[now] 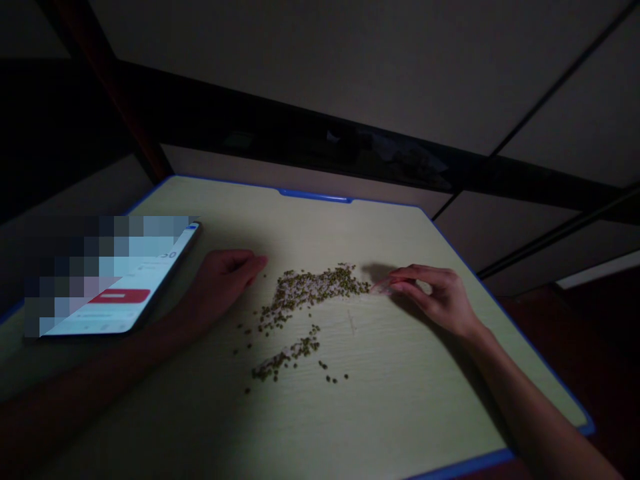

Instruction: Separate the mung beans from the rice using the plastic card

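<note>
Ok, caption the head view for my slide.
Left hand and right hand flanking mixed green and pale grains, a lit screen nearby.

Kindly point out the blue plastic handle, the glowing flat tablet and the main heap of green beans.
Blue plastic handle (316, 197): head view, its middle.
Glowing flat tablet (113, 321): head view, lower screen.
Main heap of green beans (311, 287): head view, its middle.

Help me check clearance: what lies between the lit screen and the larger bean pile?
The left hand and a loose bean by its fingertips; head view.

On the table (400, 233), the tablet (123, 310) lies left, the grain pile (313, 287) mid-table, the smaller cluster (290, 353) on its near side.
</note>
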`<state>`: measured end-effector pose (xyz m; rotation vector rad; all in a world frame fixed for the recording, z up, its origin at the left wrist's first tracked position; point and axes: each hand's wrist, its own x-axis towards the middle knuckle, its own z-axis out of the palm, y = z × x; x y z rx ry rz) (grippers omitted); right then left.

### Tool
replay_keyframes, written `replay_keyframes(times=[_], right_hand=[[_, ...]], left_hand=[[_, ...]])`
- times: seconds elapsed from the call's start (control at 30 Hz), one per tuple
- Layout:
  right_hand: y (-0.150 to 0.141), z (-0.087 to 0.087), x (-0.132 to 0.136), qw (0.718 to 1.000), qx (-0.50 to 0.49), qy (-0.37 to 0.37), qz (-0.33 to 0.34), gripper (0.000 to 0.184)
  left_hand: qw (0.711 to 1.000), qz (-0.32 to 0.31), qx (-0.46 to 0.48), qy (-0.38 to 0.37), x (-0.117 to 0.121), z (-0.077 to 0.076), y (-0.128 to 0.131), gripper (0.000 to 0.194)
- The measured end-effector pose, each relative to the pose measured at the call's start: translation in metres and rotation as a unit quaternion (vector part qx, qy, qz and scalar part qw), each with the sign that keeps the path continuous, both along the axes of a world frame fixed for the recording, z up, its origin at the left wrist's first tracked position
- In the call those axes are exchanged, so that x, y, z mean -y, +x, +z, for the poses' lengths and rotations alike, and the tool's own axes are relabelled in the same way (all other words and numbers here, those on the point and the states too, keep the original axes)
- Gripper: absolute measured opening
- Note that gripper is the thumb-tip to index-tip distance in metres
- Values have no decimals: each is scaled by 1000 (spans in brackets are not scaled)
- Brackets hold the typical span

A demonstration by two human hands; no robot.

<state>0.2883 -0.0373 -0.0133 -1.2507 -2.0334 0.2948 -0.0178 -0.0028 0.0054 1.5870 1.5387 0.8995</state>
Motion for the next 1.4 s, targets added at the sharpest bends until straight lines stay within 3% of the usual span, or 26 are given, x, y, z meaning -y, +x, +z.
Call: replay_keyframes(times=[1.07,1.4], right_hand=[[-14,0,2,999,-27,20,33,14],[-11,-2,1,998,-7,54,21,11]], left_hand=[[1000,10,13,-15,2,4,3,34],[1000,-16,10,14,-4,-6,-2,34]])
